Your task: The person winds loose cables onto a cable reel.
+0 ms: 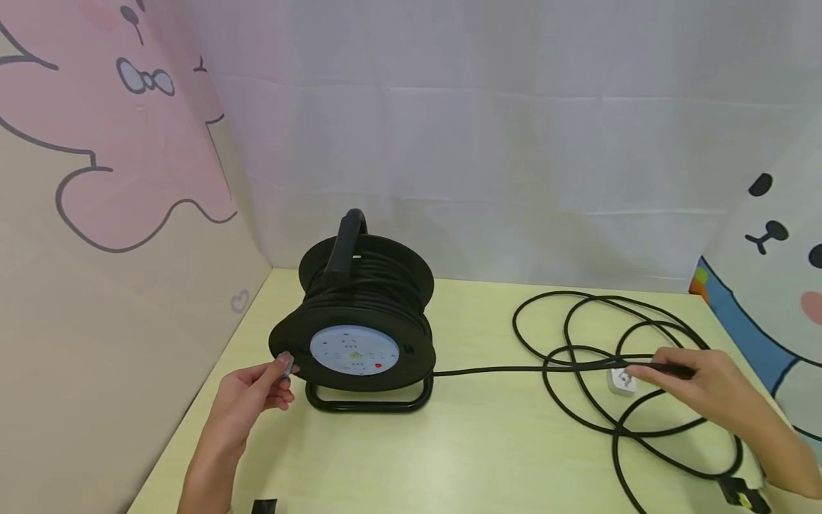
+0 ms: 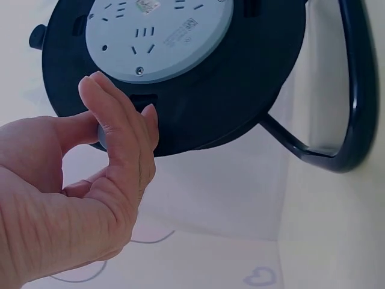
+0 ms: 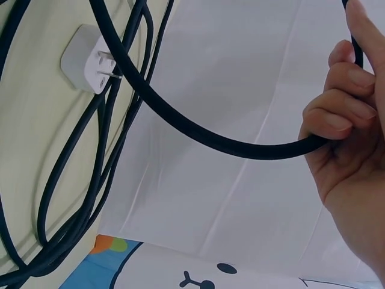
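Observation:
A black cable reel [image 1: 411,350] stands on its tubular foot at the left of the table, with a pale socket disc [image 1: 354,350] on its front face. At the lower left rim of the reel, my left hand [image 1: 247,396] pinches a small grey knob [image 2: 101,137] between thumb and fingers. Black cable [image 1: 494,370] runs rightward from the reel, nearly straight, to my right hand [image 1: 722,389]. That hand grips the cable, its fingers curled round it in the right wrist view [image 3: 346,120]. Loose loops of cable [image 1: 557,407] lie beneath and beside it.
A white plug [image 1: 621,382] with metal pins lies among the loops. Near the right front corner is a black and yellow object [image 1: 743,494], and a small black piece [image 1: 264,506] shows at the front edge. Printed cloth stands left and right, white cloth [image 1: 488,143] behind.

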Available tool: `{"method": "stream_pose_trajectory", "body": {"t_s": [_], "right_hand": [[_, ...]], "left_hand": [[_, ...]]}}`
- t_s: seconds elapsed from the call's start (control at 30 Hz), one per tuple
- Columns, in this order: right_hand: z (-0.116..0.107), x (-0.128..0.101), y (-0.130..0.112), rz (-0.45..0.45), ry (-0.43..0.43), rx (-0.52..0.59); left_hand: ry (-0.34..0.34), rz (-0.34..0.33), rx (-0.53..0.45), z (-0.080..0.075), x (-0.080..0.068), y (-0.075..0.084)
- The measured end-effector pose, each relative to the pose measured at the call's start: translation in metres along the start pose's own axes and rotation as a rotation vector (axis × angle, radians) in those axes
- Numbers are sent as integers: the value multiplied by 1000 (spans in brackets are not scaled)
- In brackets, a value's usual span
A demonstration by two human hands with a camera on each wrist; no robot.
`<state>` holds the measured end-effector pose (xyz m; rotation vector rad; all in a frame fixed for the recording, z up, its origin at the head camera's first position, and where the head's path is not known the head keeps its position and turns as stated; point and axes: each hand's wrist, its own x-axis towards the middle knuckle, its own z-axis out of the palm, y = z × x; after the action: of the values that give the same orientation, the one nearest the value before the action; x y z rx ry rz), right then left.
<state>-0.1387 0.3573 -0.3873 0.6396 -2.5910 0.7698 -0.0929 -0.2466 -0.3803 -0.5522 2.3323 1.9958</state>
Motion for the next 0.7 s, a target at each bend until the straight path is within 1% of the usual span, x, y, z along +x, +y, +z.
{"method": "stream_pose_trajectory", "body": {"t_s": [0.17,0.33,0.5,0.7], "right_hand": [[1,2,-1,8,-24,-17],[2,1,1,64,-49,-14],[2,-2,5,125,-86,3],[5,-6,8,131,-105,31]], "left_hand": [[-4,24,-15,-1,-2,7],[8,45,-41,1,-6,16],[18,66,-68,4,-9,30],[21,117,-80,14,-16,48]]}}
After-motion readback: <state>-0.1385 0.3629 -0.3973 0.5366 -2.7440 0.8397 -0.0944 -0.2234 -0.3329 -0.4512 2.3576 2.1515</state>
